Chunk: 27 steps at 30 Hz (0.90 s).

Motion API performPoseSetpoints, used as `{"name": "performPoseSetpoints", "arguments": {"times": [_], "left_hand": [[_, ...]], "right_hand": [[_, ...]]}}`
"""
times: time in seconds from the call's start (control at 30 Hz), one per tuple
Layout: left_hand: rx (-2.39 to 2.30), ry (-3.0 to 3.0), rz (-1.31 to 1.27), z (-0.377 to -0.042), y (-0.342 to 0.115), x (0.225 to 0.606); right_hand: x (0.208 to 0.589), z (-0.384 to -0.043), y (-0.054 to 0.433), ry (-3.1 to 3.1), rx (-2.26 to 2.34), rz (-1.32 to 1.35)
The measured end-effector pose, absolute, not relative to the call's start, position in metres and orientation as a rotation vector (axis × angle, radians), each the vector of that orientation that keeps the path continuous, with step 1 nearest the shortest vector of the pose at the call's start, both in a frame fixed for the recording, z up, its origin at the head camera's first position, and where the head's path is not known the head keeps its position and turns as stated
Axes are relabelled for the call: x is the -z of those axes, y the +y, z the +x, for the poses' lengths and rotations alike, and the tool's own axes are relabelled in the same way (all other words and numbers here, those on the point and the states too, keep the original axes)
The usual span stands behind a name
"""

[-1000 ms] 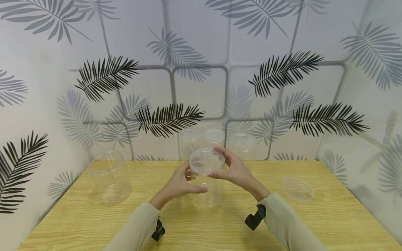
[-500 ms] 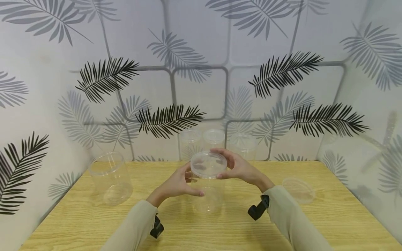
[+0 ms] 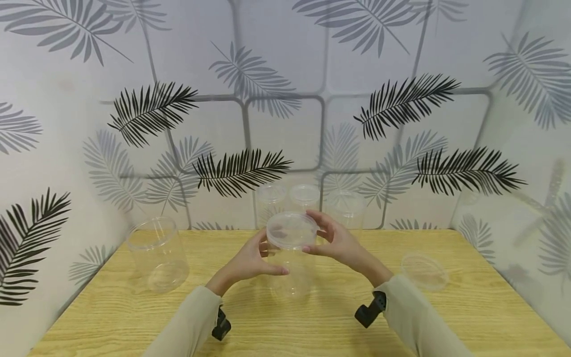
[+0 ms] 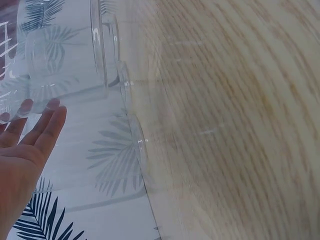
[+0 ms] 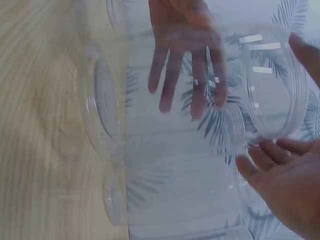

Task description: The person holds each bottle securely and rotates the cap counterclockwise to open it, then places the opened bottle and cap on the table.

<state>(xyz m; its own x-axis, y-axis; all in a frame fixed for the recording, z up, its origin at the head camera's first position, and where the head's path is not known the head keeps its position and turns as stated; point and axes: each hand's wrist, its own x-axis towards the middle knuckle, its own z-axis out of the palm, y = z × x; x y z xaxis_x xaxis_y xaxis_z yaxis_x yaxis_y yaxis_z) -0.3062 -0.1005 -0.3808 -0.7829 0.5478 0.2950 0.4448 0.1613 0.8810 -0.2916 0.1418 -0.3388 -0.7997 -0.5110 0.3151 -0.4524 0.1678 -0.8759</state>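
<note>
A clear plastic jar (image 3: 290, 272) stands upright between my hands, with a round clear lid (image 3: 291, 230) on its top. My left hand (image 3: 247, 259) holds the jar's left side, thumb toward me and fingers round the back. On the other side, my right hand (image 3: 342, 249) grips the lid's rim between thumb and fingers. Through the transparent wall in the right wrist view, the left hand (image 5: 187, 50) shows spread fingers, and the lid (image 5: 275, 80) lies between the right thumb and fingers. Whether the jar's base touches the table is unclear.
An uncovered clear jar (image 3: 158, 255) stands at the left of the wooden table (image 3: 285, 332). A loose clear lid (image 3: 424, 271) lies at the right. Behind my hands stand several lidded clear jars, including a wider one (image 3: 345, 208), near the leaf-patterned backdrop (image 3: 285, 134).
The jar dipped slightly toward me and to the right, then came back a little up and left. Both hands moved with it, and the right fingers shifted along the lid's rim.
</note>
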Motion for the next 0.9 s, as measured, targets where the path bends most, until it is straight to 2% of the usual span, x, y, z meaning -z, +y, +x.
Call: {"name": "performPoseSetpoints", "arguments": {"times": [0.33,0.7,0.9], "left_hand": [[-1.722,2.344,0.993,-0.303,-0.096,0.378],[-1.72,2.321,1.018,-0.3,-0.098,0.379],[-1.695,2.308,1.038,-0.303,-0.1,0.383]], "right_hand": [[0.343,-0.278,0.122,2.636,1.806,-0.739],[0.343,-0.282,0.123,2.55,1.825,-0.823],[0.341,-0.296,0.139,2.184,1.802,-0.964]]}}
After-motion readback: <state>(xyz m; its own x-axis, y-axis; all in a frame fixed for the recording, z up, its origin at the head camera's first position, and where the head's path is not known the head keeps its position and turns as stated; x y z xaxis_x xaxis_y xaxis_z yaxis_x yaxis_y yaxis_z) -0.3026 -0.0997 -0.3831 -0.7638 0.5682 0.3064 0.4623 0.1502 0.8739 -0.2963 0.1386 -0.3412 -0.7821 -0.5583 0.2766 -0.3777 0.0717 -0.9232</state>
